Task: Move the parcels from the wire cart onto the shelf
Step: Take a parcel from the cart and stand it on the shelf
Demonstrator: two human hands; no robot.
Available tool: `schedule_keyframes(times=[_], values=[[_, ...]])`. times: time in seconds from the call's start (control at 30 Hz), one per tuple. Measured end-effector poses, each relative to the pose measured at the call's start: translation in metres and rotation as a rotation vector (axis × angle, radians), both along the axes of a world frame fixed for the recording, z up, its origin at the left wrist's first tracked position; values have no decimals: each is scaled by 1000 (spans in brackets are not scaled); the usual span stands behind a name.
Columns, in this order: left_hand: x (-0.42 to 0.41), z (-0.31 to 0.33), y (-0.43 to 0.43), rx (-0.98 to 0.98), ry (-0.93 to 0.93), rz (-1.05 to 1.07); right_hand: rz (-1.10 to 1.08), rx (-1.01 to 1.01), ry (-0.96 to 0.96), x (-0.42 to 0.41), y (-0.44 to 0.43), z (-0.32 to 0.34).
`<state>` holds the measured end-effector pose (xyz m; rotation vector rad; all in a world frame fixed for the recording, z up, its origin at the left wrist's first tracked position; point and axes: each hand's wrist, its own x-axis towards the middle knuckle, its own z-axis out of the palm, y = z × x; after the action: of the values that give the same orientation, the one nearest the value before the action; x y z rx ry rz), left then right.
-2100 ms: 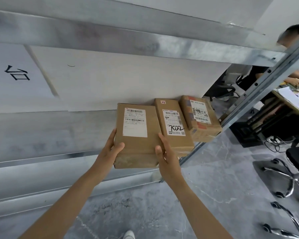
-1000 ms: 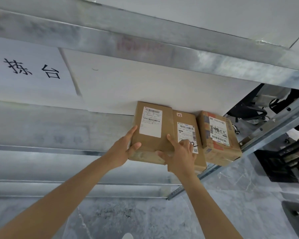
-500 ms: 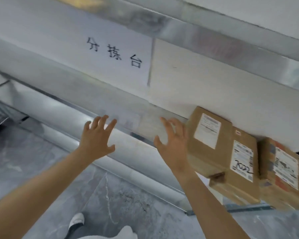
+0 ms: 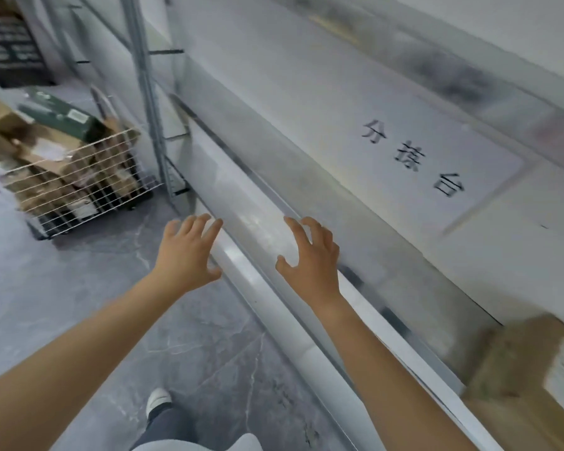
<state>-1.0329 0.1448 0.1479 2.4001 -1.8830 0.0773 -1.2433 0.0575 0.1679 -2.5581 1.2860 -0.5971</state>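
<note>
Head view. The left hand [image 4: 186, 252] and the right hand [image 4: 310, 255] hold nothing; their fingers are spread and slightly bent, just in front of the front rail of the shelf [image 4: 258, 222]. Whether the fingertips touch the rail cannot be told. One brown parcel [image 4: 528, 362] with a white label lies on the shelf towards its right end, blurred. The wire cart [image 4: 79, 190] stands on the grey floor [image 4: 79, 288] off the shelf's left end, near the upright post [image 4: 147, 92]. It is piled with cardboard parcels [image 4: 46, 148] and a dark green box [image 4: 59, 115]. A sign [image 4: 414, 157] with black characters sits on the panel above the shelf.
</note>
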Motion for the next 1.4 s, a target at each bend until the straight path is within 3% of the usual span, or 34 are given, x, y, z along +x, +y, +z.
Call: schedule_keyframes(times=[0.37,0.63,0.87,1.17,1.4], values=[[215,5,64,44,-81,370,245,15,203,234,-5,-6],[301,-3,84,123,-84,584,359,87,277,336,-12,-16],[350,-20,48,173,-20,649,444,161,275,417,-68,-24],[445,-17,-50,159,-26,786,539,115,274,528,-175,-27],[489,-21,-73,175,20,904,658,126,288,602,-214,-30]])
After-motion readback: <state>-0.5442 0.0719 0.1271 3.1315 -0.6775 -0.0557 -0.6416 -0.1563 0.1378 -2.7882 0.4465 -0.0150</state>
